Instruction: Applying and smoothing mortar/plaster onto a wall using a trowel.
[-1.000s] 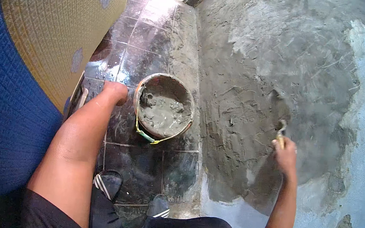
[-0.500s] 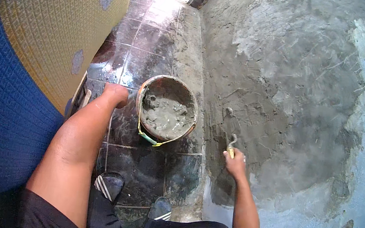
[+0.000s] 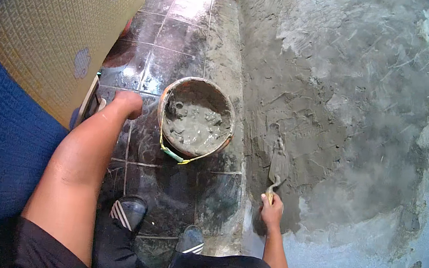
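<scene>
My right hand is closed around the handle of a trowel at the lower part of the wall on the right. The trowel's narrow blade lies against the wet grey mortar on that wall, its tip pointing away from me. Left of the wall, a bucket partly filled with wet mortar stands on the floor, its wire handle folded down toward me. My left hand is beside the bucket, apart from it, at the end of my extended arm. It looks rounded, and its fingers are hidden.
A yellow and blue patterned padded sheet stands along the left. Dark, wet, glossy tiles cover the floor, with a mortar-smeared strip at the wall's foot. My sandalled feet are below the bucket. Bare light-blue paint borders the mortar.
My right hand has drawn the trowel down the wall toward me, and more of its blade shows. My left hand shifts slightly left and up in the picture as the view moves.
</scene>
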`<state>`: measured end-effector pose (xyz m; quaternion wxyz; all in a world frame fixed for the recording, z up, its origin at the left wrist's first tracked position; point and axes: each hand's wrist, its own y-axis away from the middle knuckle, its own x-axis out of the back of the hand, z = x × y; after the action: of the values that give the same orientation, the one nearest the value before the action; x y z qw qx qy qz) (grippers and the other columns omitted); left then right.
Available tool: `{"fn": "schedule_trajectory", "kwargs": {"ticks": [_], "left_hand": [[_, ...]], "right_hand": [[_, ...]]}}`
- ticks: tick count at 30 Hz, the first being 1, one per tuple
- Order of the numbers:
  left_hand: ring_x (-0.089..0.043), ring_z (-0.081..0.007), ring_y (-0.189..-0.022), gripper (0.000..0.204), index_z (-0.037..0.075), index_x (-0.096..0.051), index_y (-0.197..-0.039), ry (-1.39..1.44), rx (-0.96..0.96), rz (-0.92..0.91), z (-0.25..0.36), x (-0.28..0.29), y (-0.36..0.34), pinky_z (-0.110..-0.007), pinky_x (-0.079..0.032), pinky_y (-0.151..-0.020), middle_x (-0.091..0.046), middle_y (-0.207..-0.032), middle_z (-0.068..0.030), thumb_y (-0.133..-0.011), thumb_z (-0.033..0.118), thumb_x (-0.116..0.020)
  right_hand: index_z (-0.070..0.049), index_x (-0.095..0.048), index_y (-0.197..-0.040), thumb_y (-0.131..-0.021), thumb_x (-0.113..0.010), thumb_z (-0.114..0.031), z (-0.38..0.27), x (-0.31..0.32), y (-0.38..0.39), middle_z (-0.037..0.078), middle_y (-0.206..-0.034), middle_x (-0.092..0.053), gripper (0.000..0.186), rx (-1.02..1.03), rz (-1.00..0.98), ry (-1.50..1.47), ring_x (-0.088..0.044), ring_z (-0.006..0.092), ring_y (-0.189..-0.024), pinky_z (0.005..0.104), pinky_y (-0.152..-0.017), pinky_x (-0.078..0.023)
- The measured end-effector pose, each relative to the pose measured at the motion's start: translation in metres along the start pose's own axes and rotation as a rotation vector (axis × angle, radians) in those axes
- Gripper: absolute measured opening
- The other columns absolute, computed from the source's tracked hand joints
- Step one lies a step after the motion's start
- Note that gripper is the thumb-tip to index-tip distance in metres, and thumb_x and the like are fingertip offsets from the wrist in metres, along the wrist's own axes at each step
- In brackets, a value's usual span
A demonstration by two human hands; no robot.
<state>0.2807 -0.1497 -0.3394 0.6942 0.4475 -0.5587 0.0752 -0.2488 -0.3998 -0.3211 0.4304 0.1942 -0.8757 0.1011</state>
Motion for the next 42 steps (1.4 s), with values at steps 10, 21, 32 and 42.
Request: {"fn": "schedule_trajectory", "kwargs": {"ticks": [10,21,32,42], "left_hand": [[-0.066,-0.0306,-0.112,0.03,0.01,-0.075,-0.107,-0.041,-0.037,0.032,0.003,0.003,0.008,-0.044,-0.053,-0.092,-0.069,-0.12,-0.0135,-0.082,0.016,-0.059],[-0.065,-0.0289,-0.115,0.032,0.011,-0.075,-0.109,-0.024,-0.02,0.051,0.012,0.014,0.016,-0.044,-0.052,-0.094,-0.069,-0.122,-0.0128,-0.079,0.014,-0.062],[-0.065,-0.0336,-0.113,0.03,0.008,-0.074,-0.107,0.041,-0.074,0.071,0.007,0.009,0.009,-0.048,-0.05,-0.094,-0.068,-0.122,-0.0161,-0.083,0.016,-0.058],[-0.059,-0.0307,-0.124,0.041,0.014,-0.072,-0.117,0.136,-0.03,0.0,0.011,0.01,0.0,-0.055,-0.037,-0.108,-0.065,-0.13,-0.0107,-0.076,0.015,-0.072]], "right_hand": [[0.002,-0.066,-0.108,-0.088,-0.074,-0.02,0.024,0.053,0.15,0.002,-0.073,-0.06,0.031,-0.353,-0.012,-0.154,-0.056,0.0099,-0.059,0.0303,-0.054,-0.047],[-0.001,-0.065,-0.118,-0.088,-0.067,-0.035,-0.05,0.065,0.058,0.028,-0.109,-0.066,0.046,0.006,-0.219,0.362,-0.062,0.044,-0.105,0.0478,-0.091,-0.05],[0.005,-0.069,-0.085,-0.082,-0.072,-0.036,-0.152,0.082,-0.096,0.027,-0.092,-0.069,0.041,0.076,-0.533,0.971,-0.07,0.0386,-0.09,0.0477,-0.074,-0.054],[0.003,-0.069,-0.096,-0.084,-0.072,-0.029,-0.261,0.16,-0.138,0.025,-0.09,-0.07,0.035,0.122,-0.212,0.86,-0.07,0.0369,-0.087,0.0459,-0.073,-0.053]]}}
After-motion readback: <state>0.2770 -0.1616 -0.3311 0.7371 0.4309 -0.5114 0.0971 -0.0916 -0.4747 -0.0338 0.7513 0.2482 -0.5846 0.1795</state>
